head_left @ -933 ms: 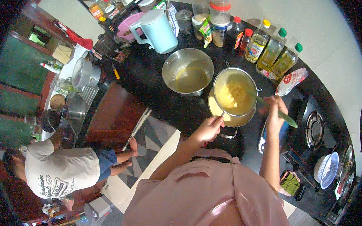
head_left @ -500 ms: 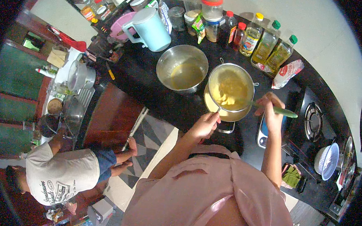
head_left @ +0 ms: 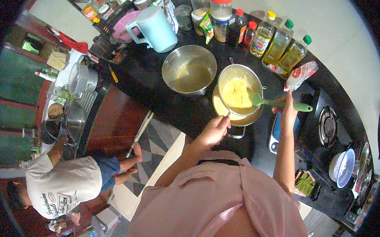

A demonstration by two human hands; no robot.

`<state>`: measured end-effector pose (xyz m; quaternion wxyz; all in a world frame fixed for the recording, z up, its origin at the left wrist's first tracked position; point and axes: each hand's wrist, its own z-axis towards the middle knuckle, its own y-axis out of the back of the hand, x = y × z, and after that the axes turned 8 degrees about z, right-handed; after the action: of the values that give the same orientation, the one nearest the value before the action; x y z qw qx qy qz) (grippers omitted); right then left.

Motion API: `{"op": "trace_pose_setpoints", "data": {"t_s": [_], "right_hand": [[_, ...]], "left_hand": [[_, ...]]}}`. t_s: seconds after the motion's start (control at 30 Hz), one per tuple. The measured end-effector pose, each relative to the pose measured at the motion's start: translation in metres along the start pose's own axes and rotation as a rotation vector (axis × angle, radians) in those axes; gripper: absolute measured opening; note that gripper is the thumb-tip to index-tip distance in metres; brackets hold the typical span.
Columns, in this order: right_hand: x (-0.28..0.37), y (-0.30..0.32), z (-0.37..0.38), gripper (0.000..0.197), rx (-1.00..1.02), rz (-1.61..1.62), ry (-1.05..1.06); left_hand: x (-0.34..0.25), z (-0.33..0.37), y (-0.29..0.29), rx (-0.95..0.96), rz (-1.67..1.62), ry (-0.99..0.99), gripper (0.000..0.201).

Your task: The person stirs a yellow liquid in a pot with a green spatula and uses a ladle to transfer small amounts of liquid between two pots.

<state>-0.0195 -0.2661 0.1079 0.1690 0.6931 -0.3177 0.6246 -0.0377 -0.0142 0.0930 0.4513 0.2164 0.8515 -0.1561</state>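
My left hand (head_left: pixel 216 129) is closed round the short handle of a metal strainer (head_left: pixel 242 68). The strainer rests over a metal pot (head_left: pixel 252 122) that has pale yellow liquid in it. Inside the mesh sits a thick yellow mixture (head_left: pixel 237 93). My right hand (head_left: pixel 285 107) grips a green spatula (head_left: pixel 301 107), whose blade dips into the mixture at the strainer's right side. Left of the strainer stands a wide steel bowl (head_left: pixel 190 53) with a little yellowish liquid at its bottom.
Bottles (head_left: pixel 262 35) and jars line the wall behind. A light blue pitcher (head_left: pixel 156 30) stands at the back left, a kitchen scale (head_left: pixel 273 144) near my right forearm. A gas stove (head_left: pixel 328 126) and white-blue basket (head_left: pixel 344 167) lie right. Another person (head_left: pixel 68 183) works at a sink, left.
The spatula has swung flatter, its blade now at the strainer's right side, and the yellow mixture has been spread and shifted. My left hand keeps its hold on the strainer handle.
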Motion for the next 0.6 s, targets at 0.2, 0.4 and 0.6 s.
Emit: {"op": "trace_pose_setpoints", "data": {"t_s": [0.2,0.4,0.6], "right_hand": [[-0.022,-0.004,-0.02,0.04,0.001,0.281,-0.255],[0.028,-0.03,-0.033,0.036,0.03,0.216,0.136],[0.011,-0.026,-0.04,0.007,0.422,-0.537,0.808]], "left_hand": [[0.002,0.003,0.001,0.064,-0.009,0.012,0.034],[0.002,0.006,0.005,0.079,-0.019,0.028,0.033],[-0.003,0.003,0.004,0.072,-0.017,0.023,0.032]]}}
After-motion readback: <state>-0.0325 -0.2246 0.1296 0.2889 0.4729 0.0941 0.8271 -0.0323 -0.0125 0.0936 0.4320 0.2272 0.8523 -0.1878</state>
